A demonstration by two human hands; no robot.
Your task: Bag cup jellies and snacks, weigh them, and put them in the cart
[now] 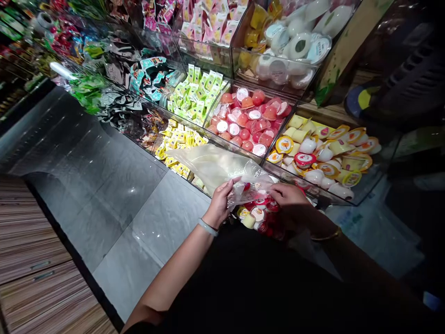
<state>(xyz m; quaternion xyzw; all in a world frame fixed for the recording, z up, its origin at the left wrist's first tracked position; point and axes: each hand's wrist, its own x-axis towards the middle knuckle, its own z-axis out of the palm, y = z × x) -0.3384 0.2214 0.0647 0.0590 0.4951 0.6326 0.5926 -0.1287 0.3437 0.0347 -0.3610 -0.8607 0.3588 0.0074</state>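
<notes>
A clear plastic bag (212, 164) stretches out in front of me over the candy bins. My left hand (219, 203) pinches the bag's edge, with a pale bracelet on that wrist. My right hand (290, 204) grips the other side of the bag, where several small jelly cups (255, 214) in red, white and yellow hang inside it. A thin gold bangle sits on my right wrist. Both hands are just in front of the bin of yellow and white jelly cups (327, 153).
Clear display bins hold red jelly cups (252, 121), green-wrapped sweets (196, 93), yellow-wrapped sweets (177, 139) and white round tubs (295, 44). A grey tiled floor (114, 185) runs along the left. A striped wooden counter edge (31, 260) is at lower left.
</notes>
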